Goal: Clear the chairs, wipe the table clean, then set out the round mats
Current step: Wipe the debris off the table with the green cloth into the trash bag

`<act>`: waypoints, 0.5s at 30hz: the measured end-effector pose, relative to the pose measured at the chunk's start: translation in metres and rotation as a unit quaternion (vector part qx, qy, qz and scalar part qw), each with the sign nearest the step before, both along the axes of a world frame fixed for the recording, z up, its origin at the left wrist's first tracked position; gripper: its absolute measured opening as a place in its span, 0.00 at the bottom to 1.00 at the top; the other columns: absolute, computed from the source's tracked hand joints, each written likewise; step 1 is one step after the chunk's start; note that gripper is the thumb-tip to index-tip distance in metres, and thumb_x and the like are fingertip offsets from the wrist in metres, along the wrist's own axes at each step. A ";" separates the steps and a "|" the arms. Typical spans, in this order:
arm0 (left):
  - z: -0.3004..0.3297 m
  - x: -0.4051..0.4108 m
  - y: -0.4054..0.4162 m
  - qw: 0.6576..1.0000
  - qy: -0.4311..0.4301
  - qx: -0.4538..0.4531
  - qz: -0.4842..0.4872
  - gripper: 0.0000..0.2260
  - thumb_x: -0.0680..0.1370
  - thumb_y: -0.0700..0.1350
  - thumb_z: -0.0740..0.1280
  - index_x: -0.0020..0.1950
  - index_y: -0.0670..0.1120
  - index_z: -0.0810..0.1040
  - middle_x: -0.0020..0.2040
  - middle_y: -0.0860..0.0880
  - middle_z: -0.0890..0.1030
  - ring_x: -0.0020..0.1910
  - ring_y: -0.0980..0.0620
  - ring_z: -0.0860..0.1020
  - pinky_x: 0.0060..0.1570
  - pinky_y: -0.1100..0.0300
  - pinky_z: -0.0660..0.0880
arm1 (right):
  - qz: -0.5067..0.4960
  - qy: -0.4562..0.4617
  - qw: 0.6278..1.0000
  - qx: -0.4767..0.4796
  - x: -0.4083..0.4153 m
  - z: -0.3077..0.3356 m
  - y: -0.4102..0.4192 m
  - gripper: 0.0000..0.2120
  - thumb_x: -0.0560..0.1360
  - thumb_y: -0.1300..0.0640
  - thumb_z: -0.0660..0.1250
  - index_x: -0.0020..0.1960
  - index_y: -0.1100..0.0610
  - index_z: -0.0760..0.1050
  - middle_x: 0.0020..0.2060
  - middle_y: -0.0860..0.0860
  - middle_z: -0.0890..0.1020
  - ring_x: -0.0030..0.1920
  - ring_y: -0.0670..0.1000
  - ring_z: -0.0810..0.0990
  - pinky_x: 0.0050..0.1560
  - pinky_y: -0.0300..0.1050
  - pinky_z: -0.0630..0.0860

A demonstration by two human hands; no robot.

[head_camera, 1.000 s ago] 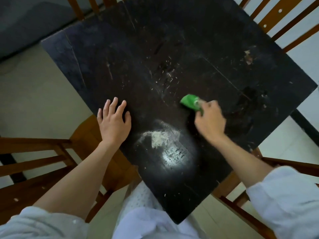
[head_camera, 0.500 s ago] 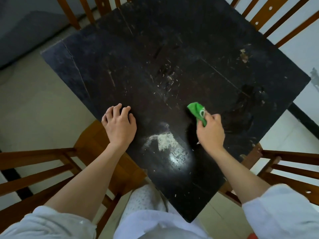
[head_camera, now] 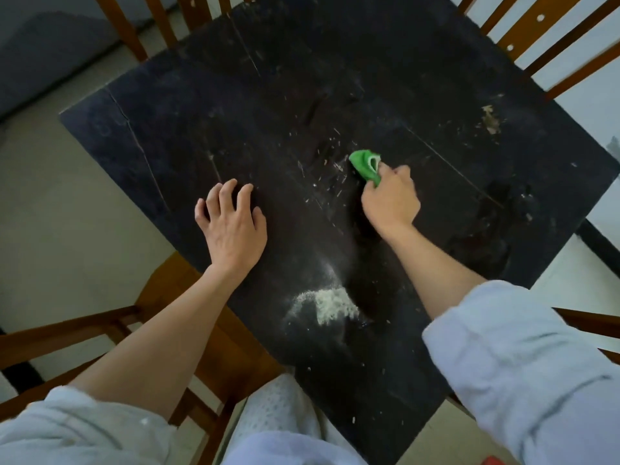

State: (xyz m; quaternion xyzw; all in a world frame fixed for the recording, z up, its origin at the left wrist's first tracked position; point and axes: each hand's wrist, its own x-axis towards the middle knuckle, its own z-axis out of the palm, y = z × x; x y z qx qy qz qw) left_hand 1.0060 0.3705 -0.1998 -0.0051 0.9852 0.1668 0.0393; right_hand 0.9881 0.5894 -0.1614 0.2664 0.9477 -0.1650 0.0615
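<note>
Wiping of the table (head_camera: 188, 105) is only half done.
My right hand (head_camera: 391, 201) grips the green cloth (head_camera: 364, 166) mid-table; left hand (head_camera: 231, 226) rests open beside; powder (head_camera: 330, 307) remains, no mats visible.

Bright green cloth (head_camera: 364, 165), black scuffed table (head_camera: 201, 112), pale powder patch (head_camera: 330, 307), brown wooden chairs (head_camera: 550, 38)

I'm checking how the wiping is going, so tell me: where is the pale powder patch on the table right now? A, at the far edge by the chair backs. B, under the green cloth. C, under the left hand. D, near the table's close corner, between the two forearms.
D: the powder patch lies on the table near its close corner, between the forearms, well short of the cloth gripped in the right hand.
</note>
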 end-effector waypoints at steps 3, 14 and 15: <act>-0.003 -0.006 0.000 1.000 0.008 -0.003 -0.009 0.17 0.79 0.46 0.59 0.68 0.46 0.69 0.71 0.44 0.65 0.73 0.43 0.58 0.71 0.43 0.49 | 0.182 -0.008 0.983 0.014 0.020 0.000 -0.033 0.15 0.74 0.57 0.60 0.60 0.55 0.71 0.54 0.56 0.70 0.55 0.57 0.71 0.44 0.51 0.72; -0.007 -0.043 0.009 0.999 -0.015 -0.034 0.017 0.20 0.80 0.51 0.53 0.73 0.51 0.61 0.76 0.46 0.58 0.76 0.45 0.51 0.73 0.43 0.42 | -0.053 0.072 0.995 0.031 -0.038 -0.005 0.057 0.19 0.76 0.57 0.59 0.67 0.54 0.68 0.59 0.58 0.69 0.60 0.60 0.70 0.51 0.55 0.72; -0.007 -0.043 0.009 0.999 -0.012 -0.035 0.019 0.20 0.80 0.51 0.53 0.73 0.51 0.62 0.75 0.46 0.58 0.75 0.45 0.51 0.73 0.43 0.43 | -0.091 0.062 0.993 0.041 -0.048 -0.008 0.066 0.19 0.77 0.57 0.58 0.67 0.55 0.67 0.60 0.59 0.68 0.61 0.60 0.69 0.51 0.56 0.72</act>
